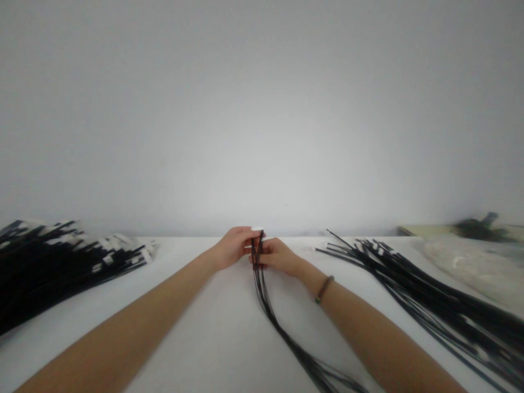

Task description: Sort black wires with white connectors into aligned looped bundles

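Near the middle of the view, my left hand (236, 247) pinches a small white connector (257, 228) at the top of several thin black cables (266, 305). My right hand (278, 256) is closed around the same cables just below and to the right of the connector, its fingertips partly hidden behind them. From my hands the cables hang down and run toward the lower right. A dark beaded bracelet (325, 289) circles my right wrist.
A large pile of black cables with white ends (61, 267) lies on the left of the white table (213, 338). More black cables (434, 300) spread over the right side. Behind them is a clear plastic bag (470, 262). A plain wall (262, 109) stands behind.
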{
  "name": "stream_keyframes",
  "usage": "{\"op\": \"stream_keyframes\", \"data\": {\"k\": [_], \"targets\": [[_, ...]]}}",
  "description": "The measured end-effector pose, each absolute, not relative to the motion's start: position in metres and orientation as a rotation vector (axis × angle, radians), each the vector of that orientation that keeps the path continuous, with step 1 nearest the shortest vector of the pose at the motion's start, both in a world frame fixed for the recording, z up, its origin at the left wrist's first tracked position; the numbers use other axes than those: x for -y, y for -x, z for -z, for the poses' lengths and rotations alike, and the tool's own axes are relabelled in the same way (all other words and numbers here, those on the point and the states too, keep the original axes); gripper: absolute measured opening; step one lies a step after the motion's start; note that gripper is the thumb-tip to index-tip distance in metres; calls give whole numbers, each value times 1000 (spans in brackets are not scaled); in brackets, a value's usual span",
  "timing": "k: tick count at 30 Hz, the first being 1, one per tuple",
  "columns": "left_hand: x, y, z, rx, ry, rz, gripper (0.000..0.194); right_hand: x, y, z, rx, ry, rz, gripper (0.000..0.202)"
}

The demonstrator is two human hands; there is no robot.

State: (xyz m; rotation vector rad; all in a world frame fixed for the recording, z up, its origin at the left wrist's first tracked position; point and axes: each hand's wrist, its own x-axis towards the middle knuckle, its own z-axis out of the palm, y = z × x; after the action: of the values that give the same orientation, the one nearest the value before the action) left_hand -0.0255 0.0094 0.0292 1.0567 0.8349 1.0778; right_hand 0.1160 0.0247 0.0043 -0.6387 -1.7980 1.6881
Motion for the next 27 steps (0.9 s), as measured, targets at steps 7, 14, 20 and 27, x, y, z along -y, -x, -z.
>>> {"op": "stream_keyframes", "data": {"k": [7,14,20,27], "targets": [[-14,44,-61,-895,-1093,-1216,16,-23,-114,-3,1892,560,-1789,25],[-20,74,-94,-1067,-893,-1299,10,4,-108,-24,2231,408,-1976,19],[-18,107,-119,-999,-661,-1534,8,15,-103,-28,2342,162,-2401,19],[-14,145,-138,-1033,-524,-1694,14,15,-100,-26,2403,140,-2260,19]]}}
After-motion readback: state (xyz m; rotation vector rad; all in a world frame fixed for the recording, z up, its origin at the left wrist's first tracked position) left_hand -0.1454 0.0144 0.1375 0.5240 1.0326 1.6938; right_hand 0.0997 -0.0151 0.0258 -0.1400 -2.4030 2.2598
